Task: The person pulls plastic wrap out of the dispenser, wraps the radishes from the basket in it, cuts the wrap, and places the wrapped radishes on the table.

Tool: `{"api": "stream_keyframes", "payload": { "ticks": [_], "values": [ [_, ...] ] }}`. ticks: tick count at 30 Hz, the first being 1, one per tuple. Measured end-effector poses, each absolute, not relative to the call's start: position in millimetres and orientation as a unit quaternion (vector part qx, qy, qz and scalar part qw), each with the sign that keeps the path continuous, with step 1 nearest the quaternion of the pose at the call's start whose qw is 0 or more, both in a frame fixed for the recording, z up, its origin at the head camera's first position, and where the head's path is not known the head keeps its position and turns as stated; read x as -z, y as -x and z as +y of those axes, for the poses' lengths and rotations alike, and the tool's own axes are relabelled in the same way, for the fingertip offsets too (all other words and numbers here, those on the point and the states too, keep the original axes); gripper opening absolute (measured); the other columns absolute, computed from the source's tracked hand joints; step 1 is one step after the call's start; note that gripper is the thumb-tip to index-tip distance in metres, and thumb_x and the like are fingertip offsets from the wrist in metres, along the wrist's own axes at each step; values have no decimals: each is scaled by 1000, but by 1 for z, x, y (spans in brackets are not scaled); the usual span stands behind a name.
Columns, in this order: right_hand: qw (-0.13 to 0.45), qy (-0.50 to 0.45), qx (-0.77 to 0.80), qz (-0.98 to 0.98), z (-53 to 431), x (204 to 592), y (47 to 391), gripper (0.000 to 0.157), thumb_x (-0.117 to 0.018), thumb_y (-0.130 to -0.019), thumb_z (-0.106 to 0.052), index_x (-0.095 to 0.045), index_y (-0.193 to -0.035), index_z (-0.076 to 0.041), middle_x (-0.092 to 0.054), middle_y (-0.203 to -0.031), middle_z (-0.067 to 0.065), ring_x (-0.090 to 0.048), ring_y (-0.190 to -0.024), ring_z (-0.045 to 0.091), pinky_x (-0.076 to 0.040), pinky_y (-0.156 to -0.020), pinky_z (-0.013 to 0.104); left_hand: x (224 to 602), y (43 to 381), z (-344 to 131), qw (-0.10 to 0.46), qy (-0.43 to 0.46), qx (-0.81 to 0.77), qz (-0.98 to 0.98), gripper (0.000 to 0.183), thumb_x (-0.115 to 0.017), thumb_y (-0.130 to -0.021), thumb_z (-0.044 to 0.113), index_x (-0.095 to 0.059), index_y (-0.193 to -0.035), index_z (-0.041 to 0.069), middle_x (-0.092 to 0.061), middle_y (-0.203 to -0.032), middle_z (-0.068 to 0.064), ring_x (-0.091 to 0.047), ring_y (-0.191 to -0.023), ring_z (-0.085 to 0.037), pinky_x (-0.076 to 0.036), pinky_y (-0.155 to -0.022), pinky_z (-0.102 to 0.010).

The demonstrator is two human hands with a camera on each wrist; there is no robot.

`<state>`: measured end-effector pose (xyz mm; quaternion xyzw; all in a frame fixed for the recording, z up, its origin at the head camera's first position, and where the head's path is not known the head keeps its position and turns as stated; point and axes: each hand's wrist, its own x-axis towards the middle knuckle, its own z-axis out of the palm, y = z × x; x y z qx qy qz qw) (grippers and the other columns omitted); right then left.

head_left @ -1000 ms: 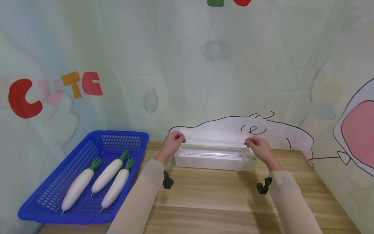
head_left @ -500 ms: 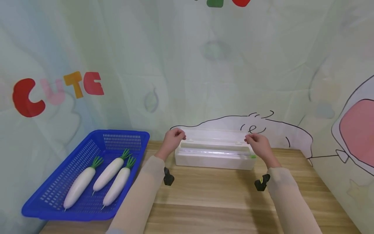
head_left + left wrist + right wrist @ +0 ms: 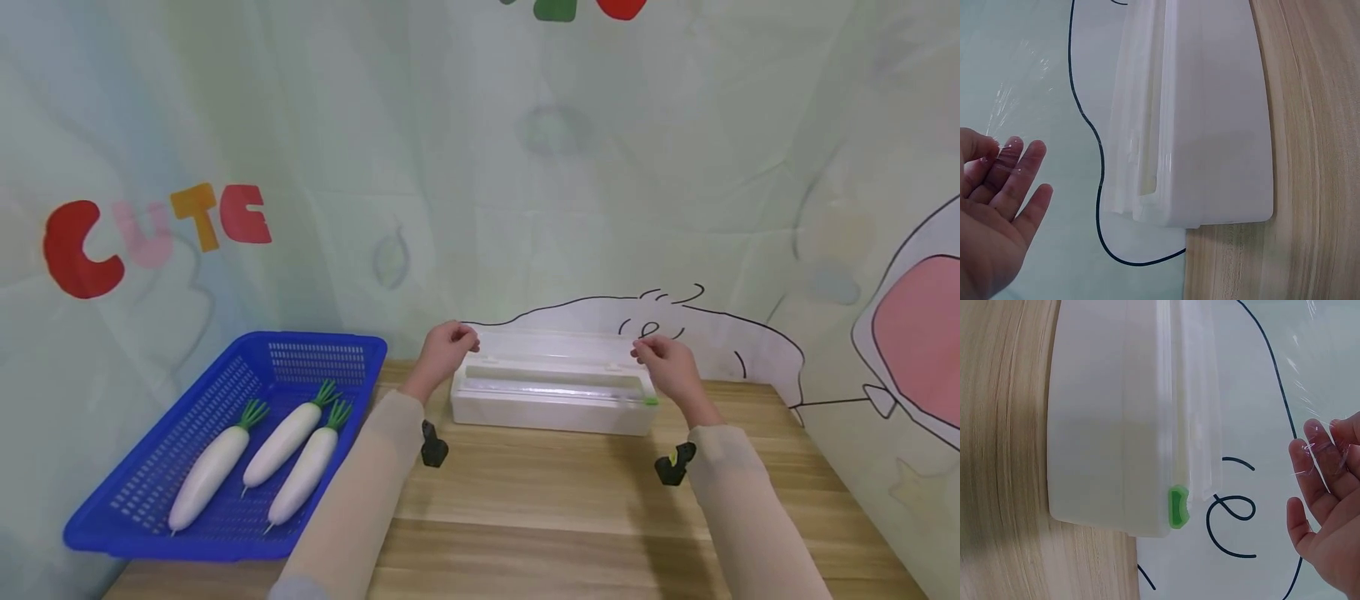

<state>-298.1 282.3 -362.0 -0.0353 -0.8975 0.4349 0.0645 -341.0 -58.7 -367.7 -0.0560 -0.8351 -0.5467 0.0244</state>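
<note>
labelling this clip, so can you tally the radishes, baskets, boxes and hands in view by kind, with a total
Radishes: 3
Basket: 1
Box: 1
Hands: 2
Total: 7

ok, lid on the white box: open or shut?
Open: the translucent lid stands raised at the back of the white box, exposing the shiny roll inside.

Wood-grain table point(image 3: 525, 500), blue perforated basket point(image 3: 150, 546) on its left side, long white box point(image 3: 551, 415) near its back edge
</note>
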Motion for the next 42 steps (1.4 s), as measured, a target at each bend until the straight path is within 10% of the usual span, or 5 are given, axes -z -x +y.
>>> {"api": "stream_keyframes", "payload": {
  "ticks": [42],
  "values": [
    [86, 6, -419, -904, 289, 332, 299, 47, -40, -103, -35, -54, -126, 3, -59, -120, 23, -52, -114, 37, -43, -99, 50, 337, 342, -64, 38, 95, 576, -811, 19, -53, -97, 14, -62, -103, -1, -67, -100, -17, -63, -98, -30, -50, -86, -36]
  ]
}}
